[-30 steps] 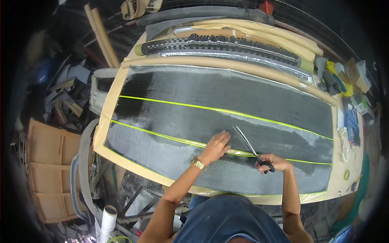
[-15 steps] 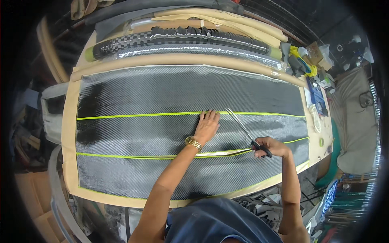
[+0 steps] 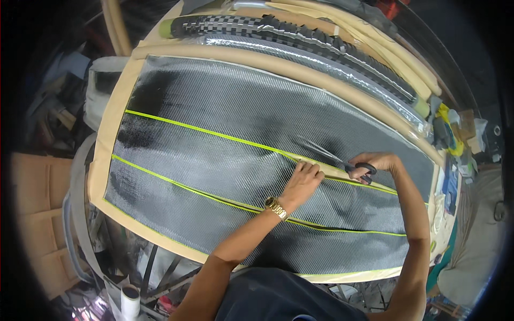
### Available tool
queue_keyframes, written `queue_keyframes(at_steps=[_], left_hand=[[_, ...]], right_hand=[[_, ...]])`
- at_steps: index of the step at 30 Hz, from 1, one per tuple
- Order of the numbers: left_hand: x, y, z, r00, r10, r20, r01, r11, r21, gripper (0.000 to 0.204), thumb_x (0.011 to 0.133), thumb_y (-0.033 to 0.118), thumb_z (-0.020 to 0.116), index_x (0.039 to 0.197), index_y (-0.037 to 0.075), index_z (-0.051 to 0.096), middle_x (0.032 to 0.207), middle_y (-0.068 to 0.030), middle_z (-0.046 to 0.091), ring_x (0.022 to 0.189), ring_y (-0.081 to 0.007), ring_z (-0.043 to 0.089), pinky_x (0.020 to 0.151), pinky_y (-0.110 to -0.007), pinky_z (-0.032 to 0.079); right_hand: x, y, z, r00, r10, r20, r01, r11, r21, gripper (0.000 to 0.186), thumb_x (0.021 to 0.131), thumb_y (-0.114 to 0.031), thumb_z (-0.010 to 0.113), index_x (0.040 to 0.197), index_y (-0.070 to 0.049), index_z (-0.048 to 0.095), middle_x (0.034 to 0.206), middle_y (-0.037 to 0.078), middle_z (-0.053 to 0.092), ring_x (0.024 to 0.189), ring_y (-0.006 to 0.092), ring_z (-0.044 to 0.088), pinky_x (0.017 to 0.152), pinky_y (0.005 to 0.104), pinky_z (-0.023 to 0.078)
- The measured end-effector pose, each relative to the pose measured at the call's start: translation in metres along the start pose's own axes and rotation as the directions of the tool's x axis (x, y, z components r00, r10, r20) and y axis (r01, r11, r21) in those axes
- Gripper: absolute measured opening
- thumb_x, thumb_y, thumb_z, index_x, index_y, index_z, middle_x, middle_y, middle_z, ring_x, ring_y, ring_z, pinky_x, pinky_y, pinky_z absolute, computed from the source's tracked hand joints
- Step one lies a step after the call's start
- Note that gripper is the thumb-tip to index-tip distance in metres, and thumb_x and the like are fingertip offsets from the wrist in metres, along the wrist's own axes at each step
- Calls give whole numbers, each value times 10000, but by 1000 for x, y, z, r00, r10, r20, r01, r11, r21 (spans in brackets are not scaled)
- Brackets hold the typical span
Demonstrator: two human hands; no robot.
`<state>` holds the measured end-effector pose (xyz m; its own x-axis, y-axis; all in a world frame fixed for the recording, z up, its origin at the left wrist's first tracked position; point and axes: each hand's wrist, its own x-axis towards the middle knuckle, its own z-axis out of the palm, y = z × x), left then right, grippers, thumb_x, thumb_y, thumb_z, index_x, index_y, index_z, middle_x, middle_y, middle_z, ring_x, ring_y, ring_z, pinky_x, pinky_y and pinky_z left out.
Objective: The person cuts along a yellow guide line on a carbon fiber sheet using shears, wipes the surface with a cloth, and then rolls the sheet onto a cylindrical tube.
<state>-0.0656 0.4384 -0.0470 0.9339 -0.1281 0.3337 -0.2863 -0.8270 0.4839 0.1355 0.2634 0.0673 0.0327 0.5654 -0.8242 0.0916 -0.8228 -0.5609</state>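
Note:
Dark woven carbon-fibre fabric (image 3: 214, 166) covers the table, crossed by two lines of yellow-green tape (image 3: 198, 129). Along the upper line the cloth is parted near the middle and right, showing pale paper beneath. At that gap my left hand (image 3: 304, 182), with a gold watch (image 3: 276, 207) on its wrist, has its fingers bent onto the taped edge of the middle strip, gripping it. To its right, my right hand (image 3: 369, 163) holds black-handled scissors (image 3: 324, 150) by the loops. Their long blades point left over the upper piece of fabric, slightly apart.
Beyond the fabric lie a brown paper roll (image 3: 289, 69), a plastic-wrapped roll (image 3: 321, 72) and a checkered roll (image 3: 235, 27). Bags and boxes (image 3: 460, 134) crowd the right end. A white roll (image 3: 130, 302) stands below the table's near left edge.
The view has turned, so the table now slants down to the right. Both hands have moved to the upper tape line, where a gap has opened. My left fingers have gone from flat to bent.

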Motion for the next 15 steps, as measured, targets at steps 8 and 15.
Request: queue_keyframes(at_steps=[8,15], left_hand=[[1,15,-9,996,-68,66,73,995,-68,161,828,76,552,973,22,597,1008,-103,609,1077,-263,591,1028,-408,399],[6,16,-12,998,-32,47,35,998,-53,155,821,89,556,956,20,588,1016,-114,611,1071,-261,596,1016,-405,417]], right_hand=[[41,14,-29,941,80,327,-77,997,-24,499,823,-509,728,914,-20,679,671,32,651,606,110,639,525,237,467],[87,-10,-20,939,-30,344,50,997,-52,488,842,-513,698,875,-27,656,689,40,637,639,119,617,574,256,453]])
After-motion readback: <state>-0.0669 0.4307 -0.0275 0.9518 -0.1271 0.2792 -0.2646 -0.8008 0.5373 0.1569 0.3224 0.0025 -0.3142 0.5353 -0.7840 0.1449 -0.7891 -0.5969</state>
